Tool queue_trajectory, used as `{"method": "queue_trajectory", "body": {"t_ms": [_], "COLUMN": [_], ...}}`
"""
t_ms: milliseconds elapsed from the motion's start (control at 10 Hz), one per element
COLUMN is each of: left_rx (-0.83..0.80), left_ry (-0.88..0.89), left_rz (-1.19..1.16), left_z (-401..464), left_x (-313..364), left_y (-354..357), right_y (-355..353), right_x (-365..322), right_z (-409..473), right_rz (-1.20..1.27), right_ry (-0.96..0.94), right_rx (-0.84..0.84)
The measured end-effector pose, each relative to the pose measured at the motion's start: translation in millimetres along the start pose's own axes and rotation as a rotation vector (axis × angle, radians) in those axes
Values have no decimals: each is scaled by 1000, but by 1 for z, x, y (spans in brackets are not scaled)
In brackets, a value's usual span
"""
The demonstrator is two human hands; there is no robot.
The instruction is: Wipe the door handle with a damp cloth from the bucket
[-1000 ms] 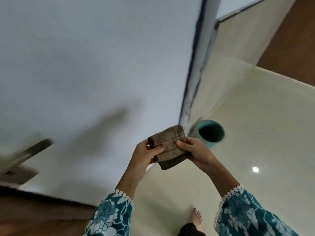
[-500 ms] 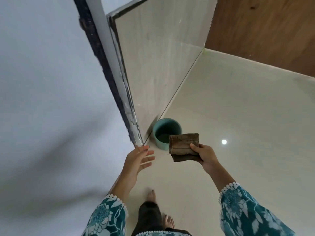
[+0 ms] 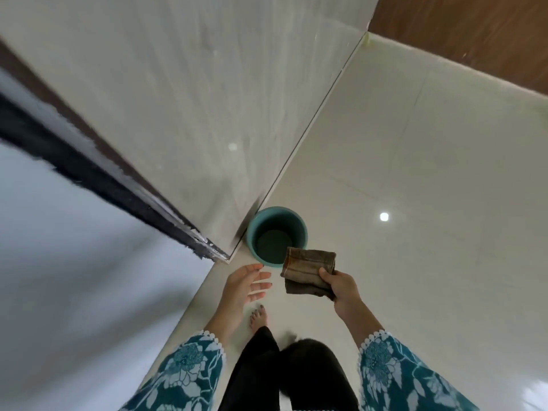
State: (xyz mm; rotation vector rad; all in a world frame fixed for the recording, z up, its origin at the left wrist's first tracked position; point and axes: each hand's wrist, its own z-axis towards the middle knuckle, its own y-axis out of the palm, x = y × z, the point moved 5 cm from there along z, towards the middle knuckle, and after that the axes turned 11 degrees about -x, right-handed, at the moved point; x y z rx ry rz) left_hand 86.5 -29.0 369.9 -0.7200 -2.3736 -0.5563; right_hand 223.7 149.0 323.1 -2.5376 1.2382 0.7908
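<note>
A folded brown cloth is pinched at its right edge by my right hand, held just above and in front of the teal bucket. The bucket stands on the pale floor against the base of the tiled wall. My left hand hovers to the left of the cloth, fingers spread, holding nothing. The white door fills the left side; its handle is out of view.
The door's dark edge runs diagonally down towards the bucket. A beige tiled wall rises behind it. Glossy floor tiles stretch to the right, with a brown wooden panel at the top right. My bare foot is below the hands.
My left hand let go of the cloth, which my right hand alone now holds. The view swung from the door and its handle down towards the bucket, which now looks nearer.
</note>
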Motion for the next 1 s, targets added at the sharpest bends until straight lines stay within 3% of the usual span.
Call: {"method": "queue_trajectory", "body": {"t_ms": [300,600,900,1000], "left_rx": [139,196,231,247], "left_ry": [-46,66,117,96], "left_rz": [-64,-122,-168,-196], "left_z": [218,385,402,373], "left_x": [-48,-115,-133,-126], "left_y": [-28,-80,-99,-101], "right_y": [17,62,81,70], "right_x": [60,126,143,124], "right_z": [258,471,538,510], "right_rz": [-150,-445,-691,-800], "right_ry": [148,190,320,334], "right_rx": [-18,17,-165,-95]}}
